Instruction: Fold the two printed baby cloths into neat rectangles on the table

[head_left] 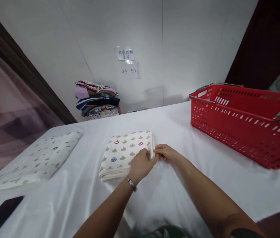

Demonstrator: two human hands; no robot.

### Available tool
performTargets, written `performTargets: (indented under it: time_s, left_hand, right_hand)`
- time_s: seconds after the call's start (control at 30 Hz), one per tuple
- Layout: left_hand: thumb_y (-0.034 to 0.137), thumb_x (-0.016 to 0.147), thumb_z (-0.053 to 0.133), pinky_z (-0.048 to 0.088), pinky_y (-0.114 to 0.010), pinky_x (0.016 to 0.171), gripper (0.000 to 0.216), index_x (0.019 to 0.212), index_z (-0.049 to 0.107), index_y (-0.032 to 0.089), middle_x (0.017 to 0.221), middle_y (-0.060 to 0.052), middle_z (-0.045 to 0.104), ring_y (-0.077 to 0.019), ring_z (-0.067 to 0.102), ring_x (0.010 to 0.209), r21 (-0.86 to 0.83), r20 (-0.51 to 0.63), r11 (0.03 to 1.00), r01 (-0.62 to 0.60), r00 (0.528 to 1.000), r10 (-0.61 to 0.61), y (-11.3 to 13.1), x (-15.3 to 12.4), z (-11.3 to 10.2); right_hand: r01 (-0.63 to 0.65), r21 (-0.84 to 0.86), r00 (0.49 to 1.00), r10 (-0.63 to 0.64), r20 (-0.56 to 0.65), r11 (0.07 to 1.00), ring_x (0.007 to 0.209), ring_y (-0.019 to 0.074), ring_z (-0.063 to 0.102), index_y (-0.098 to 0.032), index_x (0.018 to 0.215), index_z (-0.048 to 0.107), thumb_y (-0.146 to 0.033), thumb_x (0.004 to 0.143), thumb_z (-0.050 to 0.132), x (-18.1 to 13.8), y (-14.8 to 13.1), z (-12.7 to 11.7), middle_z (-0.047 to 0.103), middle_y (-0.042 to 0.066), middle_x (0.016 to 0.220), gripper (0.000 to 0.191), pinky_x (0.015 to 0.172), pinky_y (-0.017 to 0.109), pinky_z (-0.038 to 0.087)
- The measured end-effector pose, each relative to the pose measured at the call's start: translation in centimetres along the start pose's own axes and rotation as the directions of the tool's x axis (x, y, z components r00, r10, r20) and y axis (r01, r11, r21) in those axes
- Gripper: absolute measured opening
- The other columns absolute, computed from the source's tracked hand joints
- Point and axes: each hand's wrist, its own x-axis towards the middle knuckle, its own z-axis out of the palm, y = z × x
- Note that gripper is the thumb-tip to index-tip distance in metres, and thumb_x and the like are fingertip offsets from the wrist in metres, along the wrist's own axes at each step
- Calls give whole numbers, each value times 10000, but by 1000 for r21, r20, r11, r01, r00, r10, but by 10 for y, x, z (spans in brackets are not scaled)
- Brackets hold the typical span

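Observation:
A cream folded cloth (122, 152), printed with grey mushroom-like shapes and a few red and blue motifs, lies flat in front of me. My left hand (142, 165), with a silver bracelet at the wrist, rests over its right front corner and grips the edge between thumb and fingers. Close by, the fingertips of my right hand (166, 153) pinch the loose edge on the cloth's right side. Further left lies a second pale cloth (40, 158) with small dark prints, touched by neither hand.
A red plastic basket (229, 132) with metal handles stands at the right. Several folded garments (97, 100) are piled beyond the far edge of the white-covered table (174, 195), near the wall. A dark flat device (2, 215) lies at the front left.

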Motion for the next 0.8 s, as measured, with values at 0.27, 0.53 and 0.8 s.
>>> performTargets:
  time_s: [0.27, 0.53, 0.8]
  left_hand:
    - [295, 761, 451, 341, -259, 596, 150, 760, 553, 185, 779, -44, 617, -167, 560, 724, 144, -6, 989, -19, 1000, 20, 1, 1, 3]
    - [275, 723, 456, 327, -231, 541, 142, 654, 541, 183, 591, 10, 565, -127, 510, 590, -74, 0, 995, 61, 998, -61, -16, 9, -2]
    - [286, 723, 456, 310, -219, 528, 147, 655, 543, 188, 583, 29, 547, -112, 484, 568, -119, 15, 992, 43, 999, -42, -20, 9, 2]
  right_hand:
    - [16, -61, 999, -18, -46, 998, 330, 33, 342, -173, 604, 485, -345, 646, 629, -3, -5, 5, 500, -64, 462, 228, 317, 184, 154]
    - [7, -197, 983, -43, -180, 980, 314, 43, 345, -169, 566, 493, -251, 649, 623, 3, 3, -1, 481, -58, 406, 175, 328, 188, 185]
    - [151, -208, 950, -200, -239, 966, 332, 42, 335, -174, 585, 490, -400, 708, 601, -1, -6, 16, 458, -69, 422, 280, 344, 191, 221]
